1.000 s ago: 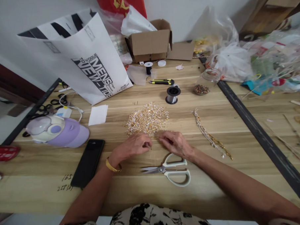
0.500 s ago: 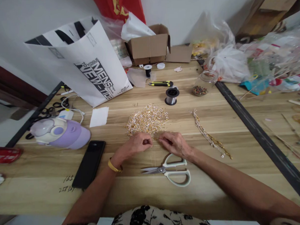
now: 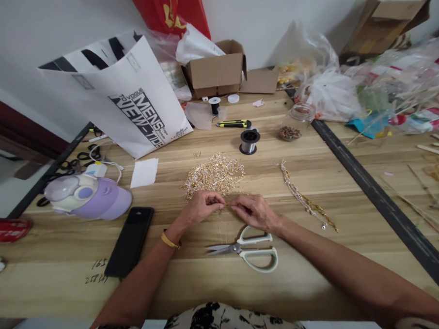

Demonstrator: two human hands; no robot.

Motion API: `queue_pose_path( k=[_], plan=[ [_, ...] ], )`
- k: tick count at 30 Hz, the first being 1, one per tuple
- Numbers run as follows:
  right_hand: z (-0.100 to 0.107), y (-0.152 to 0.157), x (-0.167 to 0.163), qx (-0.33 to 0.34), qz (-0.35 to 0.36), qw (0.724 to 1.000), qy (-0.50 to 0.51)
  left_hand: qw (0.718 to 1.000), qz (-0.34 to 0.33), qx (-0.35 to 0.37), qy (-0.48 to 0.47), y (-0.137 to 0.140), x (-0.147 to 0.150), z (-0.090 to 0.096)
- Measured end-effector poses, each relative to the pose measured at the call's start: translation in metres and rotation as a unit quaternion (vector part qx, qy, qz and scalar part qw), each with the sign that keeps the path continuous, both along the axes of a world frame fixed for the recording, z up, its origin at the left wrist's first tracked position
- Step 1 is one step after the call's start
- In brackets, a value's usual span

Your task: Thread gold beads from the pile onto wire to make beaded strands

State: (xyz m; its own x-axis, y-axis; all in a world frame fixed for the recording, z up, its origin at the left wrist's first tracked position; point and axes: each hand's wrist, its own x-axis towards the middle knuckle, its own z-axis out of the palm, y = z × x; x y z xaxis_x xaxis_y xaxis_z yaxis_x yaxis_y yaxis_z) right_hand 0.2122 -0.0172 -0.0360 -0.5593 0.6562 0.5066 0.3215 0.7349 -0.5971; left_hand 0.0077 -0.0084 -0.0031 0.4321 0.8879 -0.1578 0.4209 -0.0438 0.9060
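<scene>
Just in front of a loose pile of tiny gold and clear beads (image 3: pixel 214 173), my two hands meet fingertip to fingertip. My left hand (image 3: pixel 204 206), with a yellow band at the wrist, is closed in a pinch. Opposite it, my right hand (image 3: pixel 255 210) also pinches. A tiny gold-coloured piece (image 3: pixel 226 204) shows between the fingertips; its exact shape is too small to tell. A faint thin thread (image 3: pixel 220 228) seems to run down below my left fingers. Scissors with pale handles (image 3: pixel 259 254) lie close below my right hand, blades to the left.
Right of my hands lie beaded strands (image 3: pixel 301 198). Beyond the pile are a wire spool (image 3: pixel 249 143), a utility knife (image 3: pixel 234 124) and a glass jar (image 3: pixel 294 125). A black phone (image 3: pixel 130 242), a purple bottle (image 3: pixel 97 199) and a white paper bag (image 3: pixel 129 105) stand or lie leftward.
My left fingers have straightened somewhat and now reach to my right fingertips, with the gold-coloured piece showing between them. The camera view has shifted slightly. Everything on the table stays put.
</scene>
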Motion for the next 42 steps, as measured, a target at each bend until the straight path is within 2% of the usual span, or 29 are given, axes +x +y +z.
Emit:
queue_pose_path(
  k=[23,42],
  plan=[
    [0.0013,0.0004,0.0002,-0.011,0.015,1.0,-0.022,1.0,0.004,-0.006,-0.011,-0.0009,-0.0001,-0.0019],
    [-0.0003,0.0016,-0.0005,0.012,0.021,1.0,-0.009,1.0,-0.003,0.007,-0.005,-0.0008,0.001,-0.0006]
  ],
)
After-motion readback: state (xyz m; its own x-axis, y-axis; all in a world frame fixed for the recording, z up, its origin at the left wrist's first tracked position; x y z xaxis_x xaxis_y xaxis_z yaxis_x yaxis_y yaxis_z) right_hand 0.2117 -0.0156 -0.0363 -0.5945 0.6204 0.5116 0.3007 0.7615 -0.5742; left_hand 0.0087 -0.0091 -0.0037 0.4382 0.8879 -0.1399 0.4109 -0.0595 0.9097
